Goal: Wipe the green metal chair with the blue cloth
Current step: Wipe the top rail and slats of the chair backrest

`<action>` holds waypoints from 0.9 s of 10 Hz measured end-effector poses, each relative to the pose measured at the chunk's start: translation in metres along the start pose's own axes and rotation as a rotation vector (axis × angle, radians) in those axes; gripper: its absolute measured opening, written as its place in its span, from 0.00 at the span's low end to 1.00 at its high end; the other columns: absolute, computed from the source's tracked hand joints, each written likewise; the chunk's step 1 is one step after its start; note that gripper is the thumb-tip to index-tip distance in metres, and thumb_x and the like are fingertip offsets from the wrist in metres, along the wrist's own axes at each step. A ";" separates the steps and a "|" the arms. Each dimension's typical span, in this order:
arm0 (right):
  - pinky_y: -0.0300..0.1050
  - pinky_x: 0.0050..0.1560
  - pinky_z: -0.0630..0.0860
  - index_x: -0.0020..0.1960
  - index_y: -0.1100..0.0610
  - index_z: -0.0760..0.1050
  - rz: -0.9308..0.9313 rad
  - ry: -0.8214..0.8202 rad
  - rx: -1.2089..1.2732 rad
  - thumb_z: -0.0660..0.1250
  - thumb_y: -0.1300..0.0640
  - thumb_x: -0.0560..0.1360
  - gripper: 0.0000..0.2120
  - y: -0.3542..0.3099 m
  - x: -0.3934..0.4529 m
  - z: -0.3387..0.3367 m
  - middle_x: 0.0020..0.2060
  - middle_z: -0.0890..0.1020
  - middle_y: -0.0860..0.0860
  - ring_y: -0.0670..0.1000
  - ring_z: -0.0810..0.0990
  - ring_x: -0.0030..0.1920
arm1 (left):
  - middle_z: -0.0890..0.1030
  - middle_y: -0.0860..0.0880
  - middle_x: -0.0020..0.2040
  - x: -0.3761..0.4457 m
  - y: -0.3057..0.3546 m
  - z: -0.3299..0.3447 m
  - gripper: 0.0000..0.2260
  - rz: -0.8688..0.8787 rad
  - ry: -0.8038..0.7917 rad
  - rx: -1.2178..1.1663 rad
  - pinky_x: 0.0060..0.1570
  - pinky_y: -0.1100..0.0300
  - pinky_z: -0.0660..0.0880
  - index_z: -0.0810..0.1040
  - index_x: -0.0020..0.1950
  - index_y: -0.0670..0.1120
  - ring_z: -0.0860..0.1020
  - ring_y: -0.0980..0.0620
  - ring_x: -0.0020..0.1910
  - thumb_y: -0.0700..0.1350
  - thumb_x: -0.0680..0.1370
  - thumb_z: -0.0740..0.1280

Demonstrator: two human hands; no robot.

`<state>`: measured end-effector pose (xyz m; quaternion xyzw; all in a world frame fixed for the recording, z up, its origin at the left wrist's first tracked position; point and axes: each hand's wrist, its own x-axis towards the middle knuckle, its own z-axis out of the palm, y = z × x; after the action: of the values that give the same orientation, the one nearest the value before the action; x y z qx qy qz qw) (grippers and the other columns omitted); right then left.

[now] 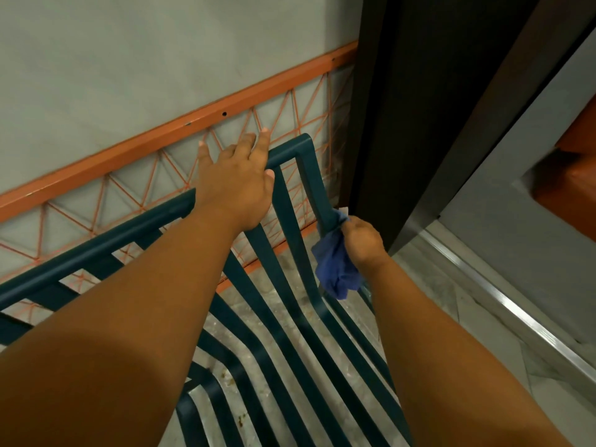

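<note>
The dark green metal chair (283, 333) with slatted back and seat fills the lower middle of the head view. My left hand (238, 179) rests flat on the chair's top rail, fingers spread and reaching over it. The blue cloth (335, 262) is bunched in my right hand (362, 240) and wrapped around the right side bar of the chair back, below the top corner. Part of the cloth hangs loose under the fist.
An orange wire-mesh railing (180, 130) runs along a grey wall right behind the chair. A dark door frame (403, 124) stands close on the right, with a metal threshold strip (503, 295) on the marble floor. An orange object (571, 175) sits at far right.
</note>
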<state>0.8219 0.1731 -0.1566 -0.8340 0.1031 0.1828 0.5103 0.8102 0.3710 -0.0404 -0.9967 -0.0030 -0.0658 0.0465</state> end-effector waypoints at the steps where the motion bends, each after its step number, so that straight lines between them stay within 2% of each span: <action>1: 0.47 0.44 0.70 0.58 0.56 0.71 0.000 0.109 -0.215 0.53 0.54 0.81 0.12 0.000 -0.021 0.015 0.47 0.78 0.55 0.52 0.75 0.42 | 0.56 0.47 0.78 0.000 0.000 0.000 0.26 0.002 0.000 -0.002 0.71 0.36 0.47 0.46 0.78 0.49 0.61 0.44 0.74 0.52 0.81 0.49; 2: 0.53 0.55 0.75 0.69 0.52 0.65 -0.176 0.263 -0.171 0.56 0.58 0.78 0.19 0.002 -0.042 0.038 0.59 0.77 0.55 0.56 0.76 0.56 | 0.55 0.47 0.78 0.000 -0.001 0.001 0.26 -0.002 -0.003 0.005 0.71 0.36 0.48 0.46 0.78 0.49 0.60 0.44 0.74 0.53 0.81 0.48; 3: 0.55 0.72 0.61 0.73 0.51 0.64 -0.522 0.314 -0.068 0.58 0.64 0.78 0.24 -0.023 -0.038 0.047 0.74 0.64 0.54 0.56 0.61 0.74 | 0.56 0.47 0.78 0.000 0.000 0.002 0.26 0.004 -0.001 0.003 0.71 0.36 0.48 0.46 0.78 0.49 0.60 0.44 0.74 0.53 0.81 0.48; 4: 0.54 0.71 0.57 0.71 0.54 0.68 -0.749 0.376 -0.264 0.62 0.70 0.75 0.27 -0.049 -0.025 0.049 0.75 0.61 0.57 0.63 0.56 0.74 | 0.56 0.47 0.78 0.001 -0.001 0.002 0.27 -0.001 0.002 -0.006 0.71 0.36 0.47 0.46 0.78 0.49 0.61 0.44 0.74 0.52 0.81 0.49; 5: 0.60 0.64 0.70 0.67 0.57 0.72 -0.797 0.434 -0.516 0.67 0.73 0.68 0.29 -0.040 -0.013 0.046 0.72 0.62 0.60 0.66 0.65 0.67 | 0.56 0.47 0.78 0.001 -0.001 0.001 0.26 0.000 0.001 -0.010 0.71 0.36 0.47 0.46 0.78 0.49 0.61 0.44 0.74 0.52 0.81 0.49; 6: 0.60 0.55 0.75 0.66 0.56 0.72 -0.765 0.413 -0.720 0.67 0.68 0.69 0.26 -0.021 -0.017 0.040 0.69 0.62 0.59 0.65 0.66 0.64 | 0.57 0.47 0.77 0.001 -0.001 0.002 0.26 0.005 0.014 -0.015 0.71 0.36 0.46 0.46 0.78 0.49 0.61 0.44 0.74 0.52 0.81 0.49; 7: 0.60 0.60 0.69 0.67 0.53 0.70 -0.654 0.322 -0.866 0.65 0.63 0.73 0.23 0.002 -0.031 0.039 0.70 0.62 0.59 0.64 0.63 0.67 | 0.58 0.47 0.77 0.000 -0.002 0.002 0.26 0.010 0.026 -0.017 0.71 0.36 0.47 0.47 0.78 0.49 0.62 0.44 0.74 0.52 0.81 0.49; 8: 0.59 0.61 0.69 0.64 0.53 0.73 -0.565 0.325 -0.909 0.66 0.60 0.73 0.20 0.028 -0.046 0.040 0.70 0.64 0.58 0.63 0.64 0.67 | 0.58 0.47 0.77 0.000 -0.003 0.003 0.26 0.014 0.039 -0.018 0.71 0.35 0.46 0.47 0.78 0.49 0.62 0.44 0.73 0.52 0.81 0.49; 9: 0.54 0.63 0.67 0.60 0.52 0.76 -0.512 0.271 -0.774 0.67 0.60 0.73 0.16 0.037 -0.050 0.033 0.69 0.66 0.54 0.59 0.63 0.66 | 0.55 0.46 0.78 -0.001 -0.001 0.003 0.26 0.020 0.052 0.013 0.69 0.32 0.45 0.46 0.78 0.50 0.57 0.43 0.75 0.53 0.81 0.49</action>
<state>0.7568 0.1845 -0.1796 -0.9775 -0.1155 -0.0340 0.1730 0.8101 0.3724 -0.0434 -0.9944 0.0075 -0.0911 0.0535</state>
